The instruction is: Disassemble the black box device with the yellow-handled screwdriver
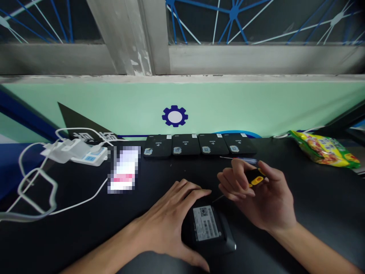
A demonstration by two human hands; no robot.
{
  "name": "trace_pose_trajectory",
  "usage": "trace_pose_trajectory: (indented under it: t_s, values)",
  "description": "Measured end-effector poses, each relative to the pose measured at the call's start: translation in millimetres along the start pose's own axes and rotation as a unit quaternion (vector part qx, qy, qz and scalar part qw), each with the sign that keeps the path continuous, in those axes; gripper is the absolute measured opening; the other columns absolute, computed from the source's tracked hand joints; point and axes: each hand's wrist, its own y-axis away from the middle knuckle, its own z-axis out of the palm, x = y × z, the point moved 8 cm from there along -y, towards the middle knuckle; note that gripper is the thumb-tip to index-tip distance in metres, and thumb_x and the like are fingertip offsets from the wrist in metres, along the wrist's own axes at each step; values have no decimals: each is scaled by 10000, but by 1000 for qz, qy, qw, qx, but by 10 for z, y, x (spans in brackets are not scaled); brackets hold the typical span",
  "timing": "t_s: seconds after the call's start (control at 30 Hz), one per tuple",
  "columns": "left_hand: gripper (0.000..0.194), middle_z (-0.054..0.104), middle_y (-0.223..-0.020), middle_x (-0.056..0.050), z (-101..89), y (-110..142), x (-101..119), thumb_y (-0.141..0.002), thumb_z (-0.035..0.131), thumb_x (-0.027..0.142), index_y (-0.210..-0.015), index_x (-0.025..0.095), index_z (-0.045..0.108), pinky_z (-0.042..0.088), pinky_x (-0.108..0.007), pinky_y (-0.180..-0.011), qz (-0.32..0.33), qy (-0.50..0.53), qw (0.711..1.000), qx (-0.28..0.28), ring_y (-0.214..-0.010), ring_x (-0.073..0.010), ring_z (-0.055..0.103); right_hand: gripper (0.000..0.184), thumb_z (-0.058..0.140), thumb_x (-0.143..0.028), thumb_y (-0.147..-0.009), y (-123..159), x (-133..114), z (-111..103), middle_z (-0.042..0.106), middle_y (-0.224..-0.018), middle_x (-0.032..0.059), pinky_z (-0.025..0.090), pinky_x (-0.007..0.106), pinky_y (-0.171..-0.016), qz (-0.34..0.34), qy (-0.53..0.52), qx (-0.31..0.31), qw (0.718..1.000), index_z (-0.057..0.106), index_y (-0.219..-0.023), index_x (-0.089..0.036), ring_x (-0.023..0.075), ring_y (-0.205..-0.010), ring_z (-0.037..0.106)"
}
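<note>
**On the black tabletop [322, 217], between two bare hands, lies a flat black plastic device with a white printed label [207, 223]**

Near the front edge of the view, the labelled device sits label side up. The left hand [168, 224] curves around its left side with thumb and forefinger spread wide; whether the fingertips press on it, I cannot tell. At the right, the right hand [264, 198] has its fingers curled closely around a black-and-yellow screwdriver handle [256, 179]. A thin dark shaft [219, 198] shows below those fingers, its end near the device's far edge.

Just behind the right hand, a second screwdriver with a clear bluish handle [247, 160] lies flat, partly hidden by the fingers. Farther back, four flat black rounded-square boxes [186, 144] stand in a row near the pale green wall [128, 102], each with a small white sticker and a silvery one; their insides are hidden.

Far right lies a green-and-yellow plastic bag printed with food [325, 149], its contents out of sight. Left of the boxes is a bright, pixelated rectangle [124, 167], then a white power strip [95, 156] bearing white plug adapters [64, 150]. White cables [94, 196] loop across the tabletop's left side.
</note>
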Motion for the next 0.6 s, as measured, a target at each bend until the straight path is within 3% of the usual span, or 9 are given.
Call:
trace_pose_trajectory:
  t_s: [0.3,0.47,0.6]
  values:
    - [1132,561,-1510,-142,9,-43,-56,-671,949,711,-1601,286,462,293,-739,-1290,-32,12,999,-10,-1406,-418,553,489,515,-527,-1065,2,41,56,248,-564,-62,236,264,-495,50,-63,-59,995,658,-762,-170,134,-541,198]
    - [1101,536,-1506,-139,2,-38,-102,-656,978,688,-1562,288,498,449,-693,-1209,-46,-1,999,27,-1383,-411,550,498,510,-539,-1080,39,106,109,268,-562,-77,237,246,-503,94,-69,-107,987,673,-804,-157,103,-497,195]
    - [1089,522,-1505,-146,11,-42,-115,-671,987,650,-1565,282,485,455,-718,-1192,-48,-16,998,33,-1374,-412,539,535,495,-554,-1090,62,113,148,249,-530,-96,236,245,-512,93,-37,-129,987,692,-818,-138,90,-467,181]
